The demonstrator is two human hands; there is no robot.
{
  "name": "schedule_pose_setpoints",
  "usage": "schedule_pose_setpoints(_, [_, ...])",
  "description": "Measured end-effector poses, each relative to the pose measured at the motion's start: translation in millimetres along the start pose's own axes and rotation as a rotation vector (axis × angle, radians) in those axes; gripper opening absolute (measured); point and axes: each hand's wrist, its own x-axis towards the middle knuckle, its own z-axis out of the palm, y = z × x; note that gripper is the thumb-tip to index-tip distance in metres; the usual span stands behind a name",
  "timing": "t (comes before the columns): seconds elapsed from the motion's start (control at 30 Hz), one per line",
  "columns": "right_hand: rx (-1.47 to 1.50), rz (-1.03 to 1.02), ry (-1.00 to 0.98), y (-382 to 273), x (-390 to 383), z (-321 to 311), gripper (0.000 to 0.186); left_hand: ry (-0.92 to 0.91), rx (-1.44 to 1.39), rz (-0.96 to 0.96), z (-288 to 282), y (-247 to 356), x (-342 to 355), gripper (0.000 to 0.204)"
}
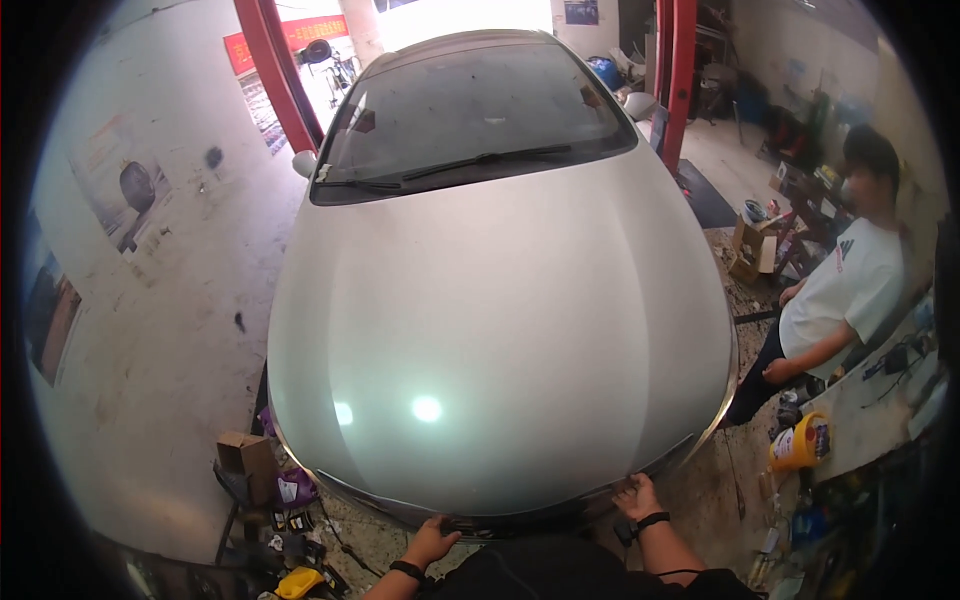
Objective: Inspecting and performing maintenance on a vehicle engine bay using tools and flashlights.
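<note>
A silver-grey car hood (500, 300) fills the middle of the view, lying down over the front of the car. My left hand (432, 541) is at its front edge, left of centre, with the thumb and fingers apart. Farther right along the same edge, my right hand (637, 498) reaches up with its fingers spread, the tips touching or very near the rim. Neither hand visibly holds a loose object. Both wrists wear dark bands. The underside of the hood edge is hidden.
Red lift posts (676, 80) flank the car. A person in a white shirt (845, 290) stands at the right, near a workbench with a yellow jug (800, 442). Cardboard boxes (247, 460) and a yellow container (298, 583) lie at the lower left.
</note>
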Motion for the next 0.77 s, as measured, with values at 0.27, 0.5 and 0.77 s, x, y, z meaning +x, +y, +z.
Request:
schedule_pose_setpoints(0.27, [-0.283,-0.074,0.173,-5.6,-79.2,1.9,0.044,-0.511,-0.001,0.131,41.9,-17.4,66.3,0.06])
schedule_pose_setpoints(0.5, [-0.422,-0.135,0.434,14.7,-143.4,-163.4,0.022,-0.714,0.213,0.547,77.5,114.7,91.6,0.049])
schedule_pose_setpoints(0.77, [0.153,0.014,0.37,104.8,-192.5,-417.5,0.01,-0.774,0.272,0.431,168.1,268.7,69.4,0.045])
